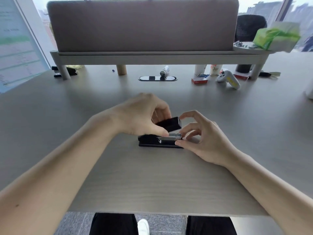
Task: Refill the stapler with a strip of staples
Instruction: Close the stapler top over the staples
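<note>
From the head view, the stapler (pixel 159 141) lies on the bench (pixel 152 180) before you, with its cover (pixel 169 123) lifted so the metal channel is reachable. Your left hand (pixel 142 116) grips the cover. Your right hand (pixel 199 138) pinches the staple strip (pixel 172 136) at the channel front, fingers half curled.

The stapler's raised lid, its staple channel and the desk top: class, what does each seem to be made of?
Lid: probably glossy black plastic, with soft highlights.
Staple channel: likely bare metal, silvery and reflective.
Desk top: pale matt wood-grain, perhaps laminate; streaks show.
</note>
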A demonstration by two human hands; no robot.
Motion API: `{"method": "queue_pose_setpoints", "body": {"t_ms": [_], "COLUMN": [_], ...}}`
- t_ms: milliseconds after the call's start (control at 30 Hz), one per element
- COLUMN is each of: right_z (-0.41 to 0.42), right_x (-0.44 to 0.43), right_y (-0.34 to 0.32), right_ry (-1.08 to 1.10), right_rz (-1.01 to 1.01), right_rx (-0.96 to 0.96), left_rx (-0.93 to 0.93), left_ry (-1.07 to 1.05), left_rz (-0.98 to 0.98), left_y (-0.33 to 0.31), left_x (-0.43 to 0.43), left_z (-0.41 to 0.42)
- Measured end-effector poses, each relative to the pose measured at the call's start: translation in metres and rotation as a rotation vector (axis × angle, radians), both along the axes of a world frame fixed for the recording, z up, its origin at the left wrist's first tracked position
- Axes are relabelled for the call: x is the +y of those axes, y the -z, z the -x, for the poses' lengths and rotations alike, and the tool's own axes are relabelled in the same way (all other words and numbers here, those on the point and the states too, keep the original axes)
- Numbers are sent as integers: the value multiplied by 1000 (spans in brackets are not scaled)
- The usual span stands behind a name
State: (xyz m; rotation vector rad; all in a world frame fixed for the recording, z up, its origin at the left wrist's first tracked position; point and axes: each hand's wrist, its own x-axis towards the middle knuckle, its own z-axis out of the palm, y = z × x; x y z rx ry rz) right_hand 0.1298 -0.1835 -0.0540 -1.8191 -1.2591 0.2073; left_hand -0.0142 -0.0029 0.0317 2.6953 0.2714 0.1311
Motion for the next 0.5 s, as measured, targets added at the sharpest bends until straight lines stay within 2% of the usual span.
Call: {"method": "queue_pose_setpoints", "body": {"t_ms": [133, 300, 500], "right_z": [-1, 0, 0], "right_x": [0, -2, -3], "right_y": [0, -1, -4], "right_ry": [-22, -32, -36], "right_rz": [4, 44, 100], "right_rx": [10, 8, -23], "left_rx": [30, -27, -51], "left_ry": [11, -106, -180], "left_rz": [-54, 122, 49], "left_y": [19, 40, 51], "left_x": [-3, -9, -22], "left_z": [-3, -6, -12]}}
